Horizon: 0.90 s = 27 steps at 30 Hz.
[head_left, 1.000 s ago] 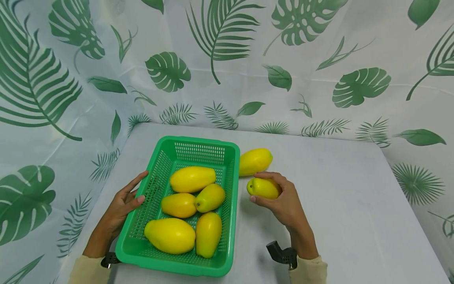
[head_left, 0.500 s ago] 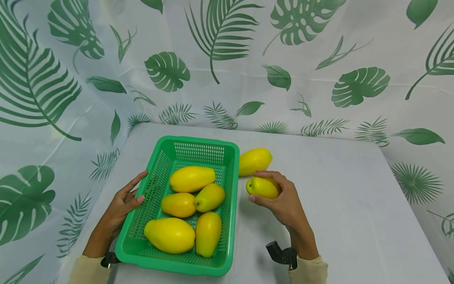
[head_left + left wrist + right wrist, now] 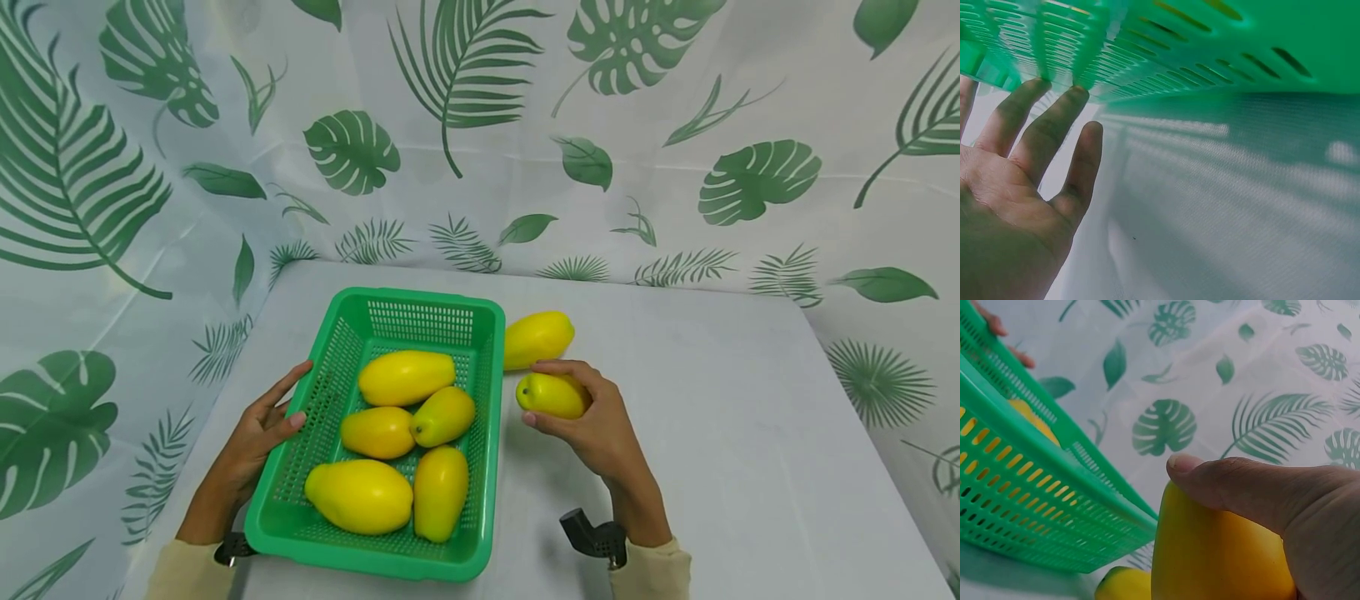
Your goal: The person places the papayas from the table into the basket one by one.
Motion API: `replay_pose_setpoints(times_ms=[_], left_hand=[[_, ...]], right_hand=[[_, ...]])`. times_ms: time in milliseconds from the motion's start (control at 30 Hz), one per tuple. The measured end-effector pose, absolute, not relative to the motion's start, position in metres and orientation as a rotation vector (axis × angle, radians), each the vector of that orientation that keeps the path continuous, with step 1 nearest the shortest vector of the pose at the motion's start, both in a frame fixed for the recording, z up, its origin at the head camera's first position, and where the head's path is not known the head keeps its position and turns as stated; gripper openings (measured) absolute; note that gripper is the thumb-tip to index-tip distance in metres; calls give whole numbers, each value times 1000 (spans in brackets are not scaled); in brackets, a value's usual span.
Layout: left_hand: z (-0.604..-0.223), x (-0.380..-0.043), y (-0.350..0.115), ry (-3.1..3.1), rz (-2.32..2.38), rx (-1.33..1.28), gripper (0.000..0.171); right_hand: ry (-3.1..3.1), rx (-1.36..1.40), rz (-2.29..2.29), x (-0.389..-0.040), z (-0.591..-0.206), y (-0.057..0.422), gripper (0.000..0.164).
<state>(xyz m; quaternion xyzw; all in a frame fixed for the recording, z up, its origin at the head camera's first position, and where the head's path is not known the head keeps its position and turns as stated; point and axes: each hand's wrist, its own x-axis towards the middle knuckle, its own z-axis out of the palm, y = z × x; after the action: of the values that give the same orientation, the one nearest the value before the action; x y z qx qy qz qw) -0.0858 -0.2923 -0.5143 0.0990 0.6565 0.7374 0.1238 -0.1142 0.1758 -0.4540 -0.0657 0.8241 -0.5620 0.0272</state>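
A yellow papaya [image 3: 553, 395] with a greenish stem end is gripped between thumb and fingers of my right hand [image 3: 607, 421], just right of the basket. The right wrist view shows the thumb lying along the top of this papaya [image 3: 1210, 550]. My left hand [image 3: 251, 437] rests against the left side of a green plastic basket [image 3: 497, 433]. In the left wrist view, the extended fingers [image 3: 1047, 134] have their tips at the slotted outer wall. Several yellow papayas lie inside the basket, including a large one [image 3: 362, 497] at the near left.
Another papaya [image 3: 540, 339] lies on the white-covered table [image 3: 712, 433], beyond my right hand and partly hidden by the basket's right wall. A white cloth with green leaf prints [image 3: 510, 192] hangs behind and to the left. Each wrist carries a black strap; the right bears a camera [image 3: 592, 537].
My right hand has shifted very slightly left with the papaya in its grip. The left hand and the basket look almost unchanged.
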Motion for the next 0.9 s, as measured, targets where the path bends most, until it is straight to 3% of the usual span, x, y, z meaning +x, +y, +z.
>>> replay_pose_setpoints(times_ms=[900], left_hand=[[-518, -87, -295, 1872, 2189, 282, 69]], right_hand=[[2522, -324, -1767, -108, -439, 160, 58]])
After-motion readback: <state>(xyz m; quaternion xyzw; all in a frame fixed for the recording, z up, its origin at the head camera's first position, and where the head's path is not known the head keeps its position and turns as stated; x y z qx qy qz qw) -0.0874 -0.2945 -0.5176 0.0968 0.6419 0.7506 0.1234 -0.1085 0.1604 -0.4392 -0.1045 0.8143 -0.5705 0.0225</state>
